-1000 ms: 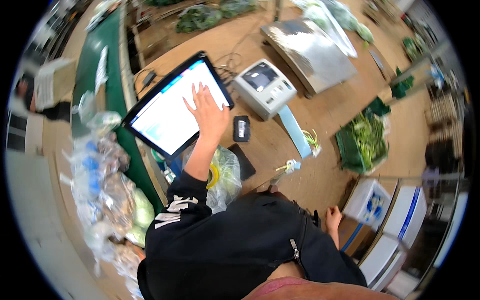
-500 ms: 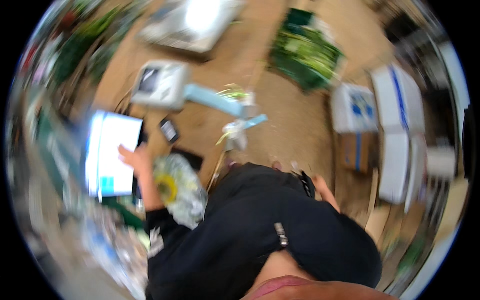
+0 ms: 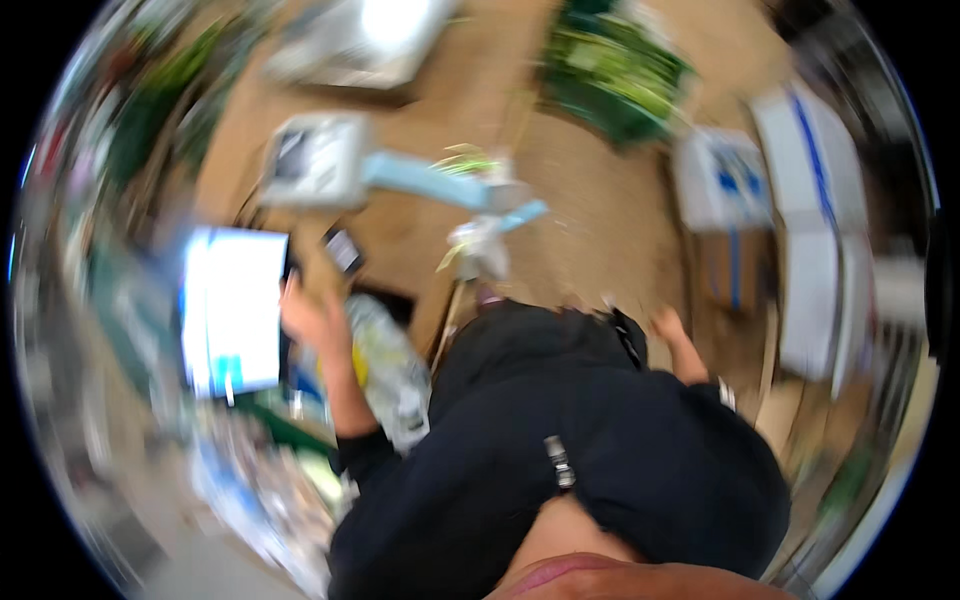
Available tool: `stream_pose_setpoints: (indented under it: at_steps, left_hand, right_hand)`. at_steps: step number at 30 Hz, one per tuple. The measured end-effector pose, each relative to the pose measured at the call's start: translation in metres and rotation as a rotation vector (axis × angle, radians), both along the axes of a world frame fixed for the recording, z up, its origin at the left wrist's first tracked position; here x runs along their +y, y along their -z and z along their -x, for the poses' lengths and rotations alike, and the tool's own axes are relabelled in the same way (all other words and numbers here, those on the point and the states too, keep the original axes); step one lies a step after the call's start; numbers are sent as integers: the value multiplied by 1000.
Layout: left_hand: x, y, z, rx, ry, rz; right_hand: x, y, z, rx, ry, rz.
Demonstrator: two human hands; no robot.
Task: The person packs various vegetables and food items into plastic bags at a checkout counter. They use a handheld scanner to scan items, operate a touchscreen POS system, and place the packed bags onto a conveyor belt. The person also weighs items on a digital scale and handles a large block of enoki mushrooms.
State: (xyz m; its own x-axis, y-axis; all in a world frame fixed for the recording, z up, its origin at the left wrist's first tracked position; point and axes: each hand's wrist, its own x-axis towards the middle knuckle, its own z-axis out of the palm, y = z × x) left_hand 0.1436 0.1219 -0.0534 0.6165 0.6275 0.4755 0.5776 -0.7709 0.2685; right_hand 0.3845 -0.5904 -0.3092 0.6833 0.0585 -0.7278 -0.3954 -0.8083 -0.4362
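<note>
My left hand [image 3: 312,312] is beside the right edge of a bright flat screen [image 3: 235,312], its fingers partly stretched and blurred, with nothing seen in them. Close to that hand lie a small dark device with a pale label [image 3: 343,250] and a clear plastic bag [image 3: 385,375] with something yellow in it. Away from any object, my right hand [image 3: 668,326] hangs at my right side. Motion smears its fingers, so their pose does not show.
On the brown table stand a white box-shaped device with a dark display [image 3: 318,160] and a metal-topped scale [image 3: 370,45]. A green crate of leafy vegetables [image 3: 612,75] is ahead. White boxes with blue tape [image 3: 812,160] and a brown carton [image 3: 733,268] are stacked at right.
My left hand has drawn back from the front of the screen to its right edge. My right hand has swung slightly outward and up from my side. The whole view has shifted a little.
</note>
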Motion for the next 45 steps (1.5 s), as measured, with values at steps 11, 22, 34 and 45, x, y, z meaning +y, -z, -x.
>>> stream_pose_setpoints:
  at_steps: [11, 22, 34, 45]
  left_hand:
    - [-180, 44, -122, 397, 823, 748]
    - [-257, 82, -184, 738, 805, 720]
    - [-427, 133, -261, 856, 791, 977]
    - [-592, 202, -470, 532, 1170, 885]
  right_hand:
    - [42, -86, 54, -175, -121, 221]
    - [-144, -56, -96, -184, 48, 755]
    - [-262, 61, -265, -237, -270, 713]
    - [-198, 43, -159, -174, -373, 569]
